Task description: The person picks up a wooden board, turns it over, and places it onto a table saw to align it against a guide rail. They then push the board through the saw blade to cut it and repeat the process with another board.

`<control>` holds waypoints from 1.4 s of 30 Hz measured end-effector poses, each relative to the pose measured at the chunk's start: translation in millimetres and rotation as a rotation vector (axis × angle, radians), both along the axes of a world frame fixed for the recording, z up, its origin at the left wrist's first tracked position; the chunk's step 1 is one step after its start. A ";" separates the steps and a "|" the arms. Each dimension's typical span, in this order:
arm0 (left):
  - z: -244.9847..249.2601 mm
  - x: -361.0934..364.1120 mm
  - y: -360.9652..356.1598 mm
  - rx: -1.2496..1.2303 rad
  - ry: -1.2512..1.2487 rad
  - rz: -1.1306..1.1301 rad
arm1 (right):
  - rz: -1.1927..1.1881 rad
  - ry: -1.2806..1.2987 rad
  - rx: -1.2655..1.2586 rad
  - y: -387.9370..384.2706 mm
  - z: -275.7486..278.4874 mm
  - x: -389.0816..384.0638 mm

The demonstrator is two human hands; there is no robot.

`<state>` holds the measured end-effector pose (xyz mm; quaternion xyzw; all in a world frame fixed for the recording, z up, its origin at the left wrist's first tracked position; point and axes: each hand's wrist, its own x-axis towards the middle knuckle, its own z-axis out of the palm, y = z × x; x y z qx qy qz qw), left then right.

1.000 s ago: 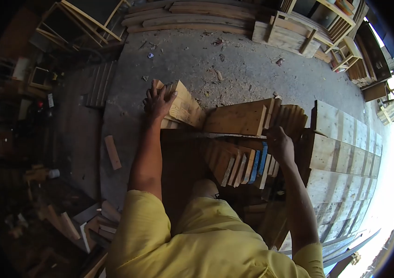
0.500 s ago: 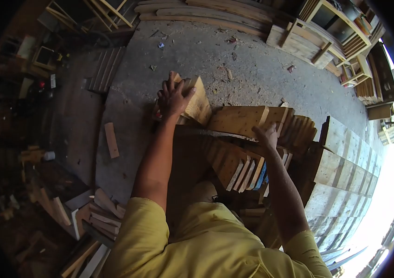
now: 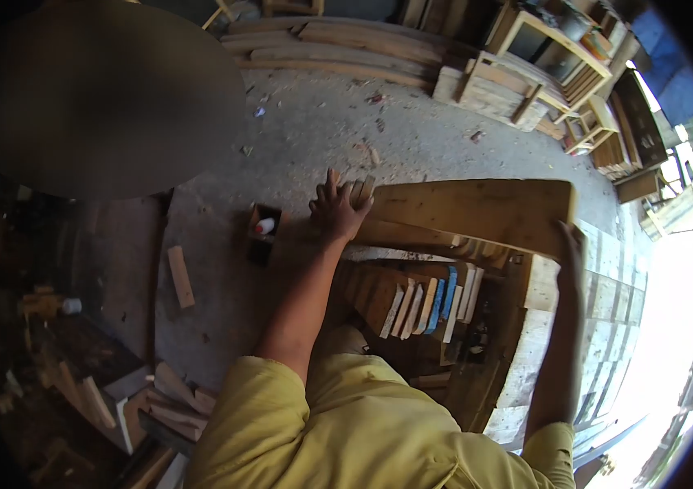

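Observation:
A long wooden board (image 3: 473, 210) stretches between my two hands, its broad brown face toward me. My left hand (image 3: 341, 208) is at its left end, fingers bent over the end. My right hand (image 3: 572, 244) grips the right end near the lower corner; part of those fingers is hidden. Beneath the board, a wooden cabinet (image 3: 512, 334) holds a row of upright wood pieces (image 3: 420, 306), one with a blue edge. Another length of wood (image 3: 399, 234) lies just below the board. Left of my left hand sits a small open box (image 3: 259, 254) with a white, red-capped bottle (image 3: 265, 226) in it.
A blurred dark round shape (image 3: 102, 98) covers the upper left. Long planks (image 3: 338, 53) lie at the far side, beside wooden frames (image 3: 554, 61). One short wood piece (image 3: 181, 277) rests on the floor at left, and offcuts (image 3: 179, 399) are heaped at lower left.
My right hand has moved right to the board's far end. My left hand has shifted right and down. The board now spans both hands, and the small box and bottle have come into view.

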<state>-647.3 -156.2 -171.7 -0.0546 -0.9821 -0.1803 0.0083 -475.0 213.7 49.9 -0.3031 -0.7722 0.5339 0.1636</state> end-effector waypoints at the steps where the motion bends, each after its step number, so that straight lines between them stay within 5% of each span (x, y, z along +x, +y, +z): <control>1: 6.3 4.8 9.0 0.073 -0.056 -0.024 | -0.086 0.060 -0.027 12.3 24.3 31.9; 8: -12.6 47.9 107.0 0.306 -0.149 -0.166 | -0.560 0.501 -0.276 -8.8 86.1 255.5; 10: 5.6 67.7 138.3 0.053 -0.261 -0.197 | -0.633 0.630 -0.307 -21.2 58.3 318.9; 12: 29.8 88.7 171.5 0.061 -0.258 -0.279 | -0.796 0.744 -0.339 -65.6 51.8 347.9; 15: 82.1 137.2 215.9 0.528 0.226 -0.617 | -0.944 0.892 -0.407 -121.1 37.8 387.7; 17: 127.5 194.8 241.8 1.062 -0.050 -0.922 | -1.007 0.943 -0.418 -155.6 31.7 402.4; 19: 146.8 266.0 254.3 1.193 -0.893 -1.068 | -1.103 0.991 -0.425 -183.5 25.2 413.5; 21: 173.6 330.8 251.0 1.272 -1.990 -0.972 | -1.192 1.004 -0.423 -210.9 10.7 429.5; 22: 178.8 363.1 250.9 1.239 -2.281 -0.995 | -1.197 1.012 -0.400 -223.8 3.2 435.4; 25: 183.1 428.3 235.4 0.978 -2.314 -1.137 | -1.211 1.043 -0.340 -261.7 -9.4 435.6; 28: 160.9 462.0 217.1 0.858 -2.306 -1.012 | -1.327 0.984 -0.325 -295.8 -14.9 453.4; 30: 147.9 475.1 207.4 0.889 -2.274 -0.921 | -1.054 0.618 -0.719 -322.4 3.8 478.2; 31: 140.9 480.5 204.5 0.906 -2.273 -0.922 | -1.141 0.346 -0.777 -333.2 -8.2 490.9; 32: 134.8 486.7 200.2 0.891 -2.276 -0.926 | -1.149 0.353 -0.780 -346.3 -10.0 495.8; 34: 143.8 491.2 195.7 0.892 -2.144 -0.905 | -1.250 -0.624 0.028 -367.7 -3.3 497.2; 35: 147.8 494.9 193.7 0.879 -2.142 -0.904 | -1.174 -0.529 0.635 -372.2 4.5 490.0; 36: 153.6 499.3 195.8 0.921 -1.983 -0.971 | -1.177 -0.526 0.629 -365.8 20.0 477.4; 38: 166.8 507.7 193.5 0.942 -1.823 -1.032 | -0.951 -0.838 1.060 -358.1 42.1 458.2; 40: 190.2 512.3 185.9 0.682 -1.416 -1.105 | -1.009 -0.600 0.838 -354.3 -13.2 468.6; 42: 201.9 503.6 173.1 0.524 -1.487 -1.160 | -1.035 -0.364 0.620 -354.7 -53.7 475.7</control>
